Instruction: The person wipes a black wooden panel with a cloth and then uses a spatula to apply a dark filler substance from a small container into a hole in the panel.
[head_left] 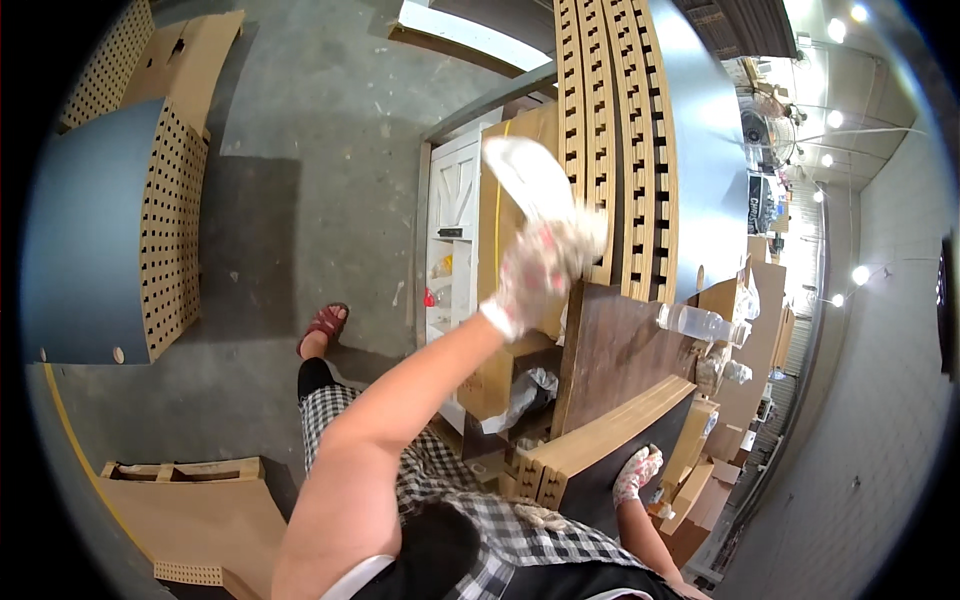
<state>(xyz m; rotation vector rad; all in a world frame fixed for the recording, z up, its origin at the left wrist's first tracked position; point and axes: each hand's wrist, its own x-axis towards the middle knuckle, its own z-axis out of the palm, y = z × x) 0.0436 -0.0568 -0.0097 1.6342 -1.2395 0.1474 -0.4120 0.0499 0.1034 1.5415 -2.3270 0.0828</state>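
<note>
From the head view, I see a person in a black-and-white checked apron [450, 475] working at boards, both hands in pale gloves with reddish marks. The left hand [548, 262] reaches out to the middle of the view, beside the near end of a tall stack of boards [635, 150], whose tan edges are cut with rows of dark slots. The fingers look closed around a white thing [525, 172] that sticks out past the hand towards the top of the view. Both are smeared, so I cannot tell what it is, nor whether the glove touches the boards.

The right hand [637, 472] lies against the dark face of a shorter stack [610, 430], close to the body. Its fingers are partly bent; I cannot tell whether they grip the board or only rest on it.

Between the two stacks is a brown wood panel [625, 355], with a clear plastic bottle [695, 323] at its far side. Just left of the tall stack are a white cabinet [455, 190] and some cardboard [490, 378]. Across the grey floor [345, 190], well apart from the hands, another slotted stack [170, 235] has a blue-grey face. A foot in a dark red sandal [322, 328] is on the floor. Over on the right I can see a fan [765, 135] and bright lamps [861, 275] near a pale wall [895, 330].
</note>
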